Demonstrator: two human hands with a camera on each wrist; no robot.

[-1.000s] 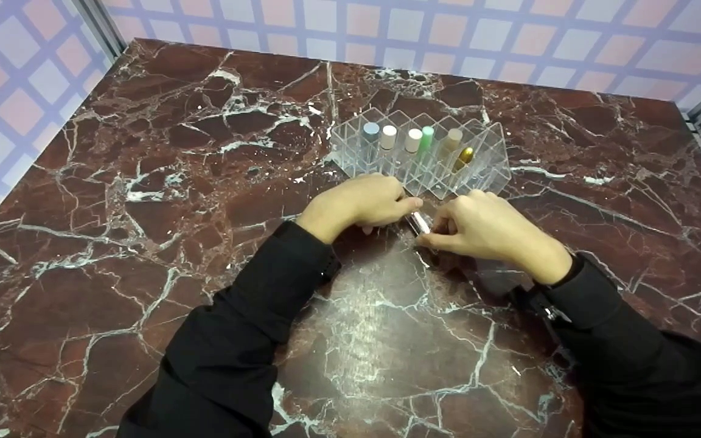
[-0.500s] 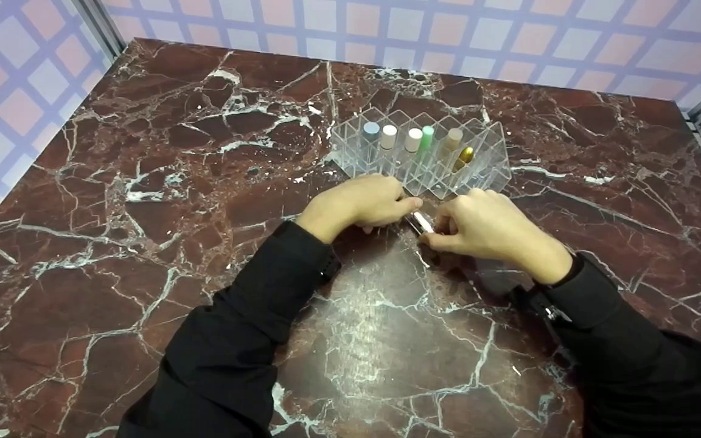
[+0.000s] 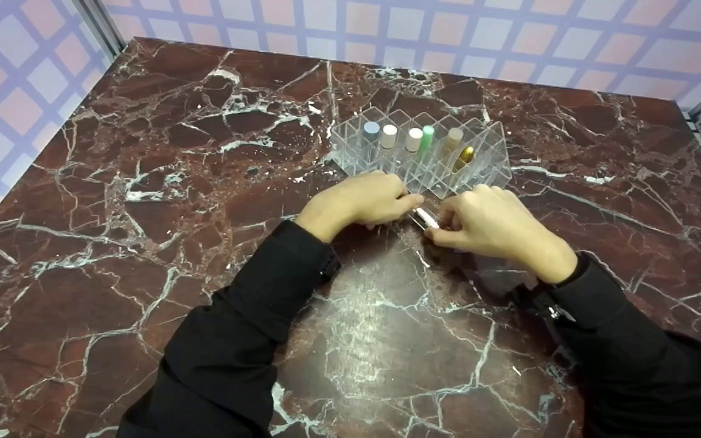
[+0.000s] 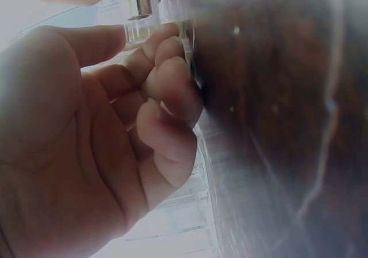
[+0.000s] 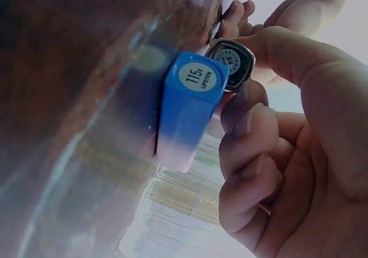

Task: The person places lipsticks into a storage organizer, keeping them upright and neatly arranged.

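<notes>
A lipstick tube [image 3: 427,218] with a shiny silver-looking side is held between both hands. My left hand [image 3: 366,199] pinches its far end between thumb and fingers. My right hand [image 3: 490,222] grips the near end, where the right wrist view shows a dark squarish base [image 5: 234,62] with a round label. The left wrist view catches a gold band and a clear part of the tube [image 4: 138,2] by the left thumb tip. Below the right fingers lies a second lipstick [image 5: 190,108], blue fading to pink, labelled 115; the right hand mostly hides it from the head view.
Just beyond the hands stands a clear acrylic organizer [image 3: 499,161] with diamond compartments. Several cosmetic tubes stand in it, among them a blue-capped one [image 3: 371,129], a green one [image 3: 428,132] and a gold one [image 3: 465,156]. Checked panels [image 3: 387,30] border the dark marbled table [image 3: 204,274].
My right hand has shifted slightly to the right, away from the left hand, along with its end of the tube. The left hand has barely moved.
</notes>
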